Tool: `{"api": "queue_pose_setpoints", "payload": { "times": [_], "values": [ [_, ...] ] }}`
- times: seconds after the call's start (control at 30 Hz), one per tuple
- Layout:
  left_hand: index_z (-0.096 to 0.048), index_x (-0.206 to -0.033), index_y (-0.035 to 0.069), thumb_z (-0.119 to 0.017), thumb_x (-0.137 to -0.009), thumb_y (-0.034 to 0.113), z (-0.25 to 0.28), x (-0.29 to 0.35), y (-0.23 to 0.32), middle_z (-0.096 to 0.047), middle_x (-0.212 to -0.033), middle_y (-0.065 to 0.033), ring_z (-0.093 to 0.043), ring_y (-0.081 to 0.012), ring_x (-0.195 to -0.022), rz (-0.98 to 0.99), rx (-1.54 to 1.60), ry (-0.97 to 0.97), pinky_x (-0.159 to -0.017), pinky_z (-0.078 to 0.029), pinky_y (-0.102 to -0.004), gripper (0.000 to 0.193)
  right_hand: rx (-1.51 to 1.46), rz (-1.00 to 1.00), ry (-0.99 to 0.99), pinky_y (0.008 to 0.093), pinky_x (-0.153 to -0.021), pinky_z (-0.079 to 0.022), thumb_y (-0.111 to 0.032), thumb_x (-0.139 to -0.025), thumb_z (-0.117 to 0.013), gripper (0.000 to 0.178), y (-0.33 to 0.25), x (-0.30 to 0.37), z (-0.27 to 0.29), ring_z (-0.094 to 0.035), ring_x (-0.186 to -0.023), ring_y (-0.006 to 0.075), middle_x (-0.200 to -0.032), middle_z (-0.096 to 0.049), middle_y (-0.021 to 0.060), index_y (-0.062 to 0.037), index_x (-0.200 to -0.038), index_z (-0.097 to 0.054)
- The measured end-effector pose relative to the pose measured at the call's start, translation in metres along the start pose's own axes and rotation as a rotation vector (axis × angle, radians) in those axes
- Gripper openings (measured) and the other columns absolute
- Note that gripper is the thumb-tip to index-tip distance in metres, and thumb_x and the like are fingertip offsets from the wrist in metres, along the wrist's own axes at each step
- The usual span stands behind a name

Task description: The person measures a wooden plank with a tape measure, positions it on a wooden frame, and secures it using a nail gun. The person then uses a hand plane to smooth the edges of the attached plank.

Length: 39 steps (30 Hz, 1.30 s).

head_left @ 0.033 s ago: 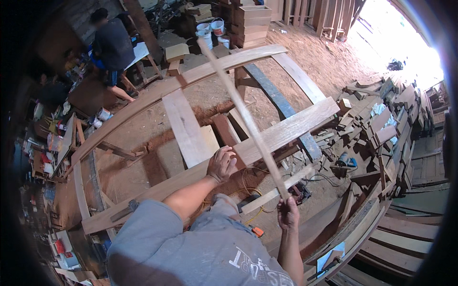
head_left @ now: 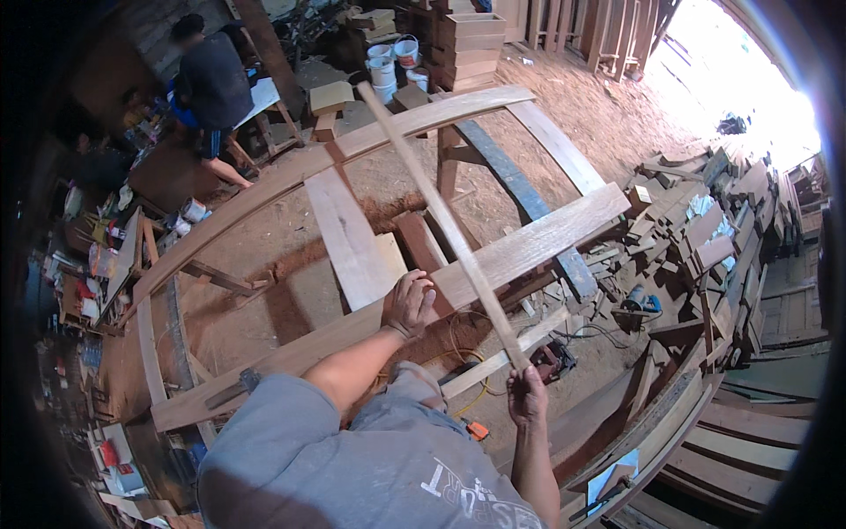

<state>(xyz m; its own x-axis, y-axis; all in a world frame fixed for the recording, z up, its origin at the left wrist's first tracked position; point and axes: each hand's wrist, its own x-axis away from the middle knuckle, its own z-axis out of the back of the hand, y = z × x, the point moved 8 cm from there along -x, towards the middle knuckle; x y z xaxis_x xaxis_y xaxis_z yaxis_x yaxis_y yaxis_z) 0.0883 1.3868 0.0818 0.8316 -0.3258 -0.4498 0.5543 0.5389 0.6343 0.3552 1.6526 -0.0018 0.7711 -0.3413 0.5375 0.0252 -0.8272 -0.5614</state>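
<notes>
A long, thin wooden strip [head_left: 445, 216] slants across the wooden frame, its near end in my closed right hand [head_left: 528, 397]. Its far end reaches the frame's curved far rail [head_left: 432, 113]. My left hand [head_left: 407, 304] rests on the near board [head_left: 538, 238] beside a darker joint, fingers somewhat bent but apart. The frame looks like a large door or window frame, with a wide plank [head_left: 348, 234] crossing between its rails. Whether the strip touches the near board is hard to tell.
A blue-grey beam [head_left: 511, 181] lies under the frame's right side. Wood offcuts [head_left: 679, 229] pile up at the right, near a blue power tool [head_left: 639, 300] and cables. White buckets [head_left: 382, 69] stand at the back. Another person [head_left: 211, 84] works at the far left.
My right hand has shifted slightly left, and the strip's far end has come a little left and nearer. My left hand stays on the near board.
</notes>
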Motion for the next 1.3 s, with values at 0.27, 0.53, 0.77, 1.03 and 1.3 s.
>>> {"api": "queue_pose_setpoints", "payload": {
  "times": [0.27, 0.53, 0.77, 1.03, 1.3],
  "values": [
    [-0.061, -0.129, 0.01, -0.075, -0.097, 0.045, 0.06, 0.043, -0.05, -0.055, -0.14, -0.0176, -0.049, -0.0411, -0.142, 0.055, -0.216, -0.096, -0.118, -0.039, -0.0546, 0.049, 0.144, -0.122, -0.048, 0.0337, -0.087, -0.06, -0.021, -0.11, -0.065, 0.041, 0.089, -0.008, -0.044, -0.072, -0.095, 0.018, -0.118, -0.075, 0.006, -0.0032, -0.147, -0.061],
    [-0.059, -0.15, 0.024, -0.075, -0.079, 0.08, 0.054, 0.047, -0.039, -0.044, -0.162, -0.0182, -0.033, -0.0476, -0.155, -0.093, -0.278, -0.322, -0.127, -0.023, -0.0654, 0.092, 0.147, -0.165, -0.099, 0.0342, -0.088, -0.059, -0.02, -0.11, -0.064, 0.041, 0.151, -0.023, -0.084, -0.07, -0.096, 0.0169, -0.118, -0.073, 0.0049, -0.0055, -0.148, -0.061],
    [-0.055, -0.158, 0.033, -0.075, -0.064, 0.091, 0.044, 0.046, -0.042, -0.032, -0.173, -0.0145, -0.023, -0.0442, -0.161, -0.114, -0.326, -0.505, -0.129, -0.02, -0.0657, 0.112, 0.271, -0.226, -0.039, 0.0334, -0.087, -0.059, -0.02, -0.111, -0.062, 0.039, 0.155, -0.029, -0.113, -0.071, -0.094, 0.0158, -0.117, -0.072, 0.0045, -0.0034, -0.146, -0.061],
    [-0.054, -0.16, 0.033, -0.08, -0.069, 0.082, 0.044, 0.045, -0.047, -0.029, -0.175, -0.0163, -0.024, -0.0417, -0.162, -0.068, -0.284, -0.548, -0.131, -0.021, -0.0596, 0.107, 0.291, -0.264, -0.003, 0.0334, -0.086, -0.058, -0.02, -0.112, -0.06, 0.037, 0.153, -0.028, -0.117, -0.071, -0.093, 0.0172, -0.116, -0.074, 0.0064, -0.0038, -0.145, -0.062],
    [-0.061, -0.155, 0.028, -0.077, -0.073, 0.083, 0.048, 0.041, -0.045, -0.033, -0.174, -0.017, -0.032, -0.0389, -0.159, -0.046, -0.249, -0.522, -0.13, -0.025, -0.0554, 0.1, 0.267, -0.292, 0.005, 0.0333, -0.085, -0.059, -0.019, -0.11, -0.064, 0.039, 0.153, -0.03, -0.116, -0.071, -0.093, 0.0173, -0.116, -0.074, 0.0082, -0.0028, -0.146, -0.061]
  ]
}}
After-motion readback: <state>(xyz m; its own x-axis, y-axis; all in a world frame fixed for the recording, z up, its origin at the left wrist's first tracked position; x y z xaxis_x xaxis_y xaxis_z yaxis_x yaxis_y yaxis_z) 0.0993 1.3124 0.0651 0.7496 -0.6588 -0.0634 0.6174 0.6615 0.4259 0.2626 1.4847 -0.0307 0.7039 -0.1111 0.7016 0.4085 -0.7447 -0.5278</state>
